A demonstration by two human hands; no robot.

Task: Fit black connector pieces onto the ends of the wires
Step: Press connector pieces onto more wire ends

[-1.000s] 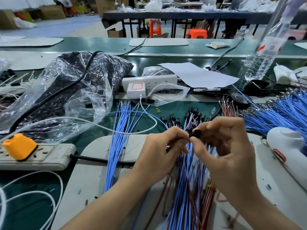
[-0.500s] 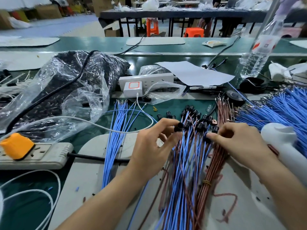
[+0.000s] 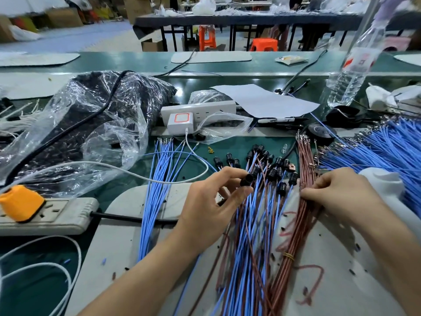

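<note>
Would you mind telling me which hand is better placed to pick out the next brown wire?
Right. The right hand has its fingers closed on the brown wire bundle, while the left hand is busy pinching a black connector.

I work with blue wires and reddish-brown wires; the connector pieces are black. My bench is dark green, the plug orange, and the white charger bears an orange-red square outline.
</note>
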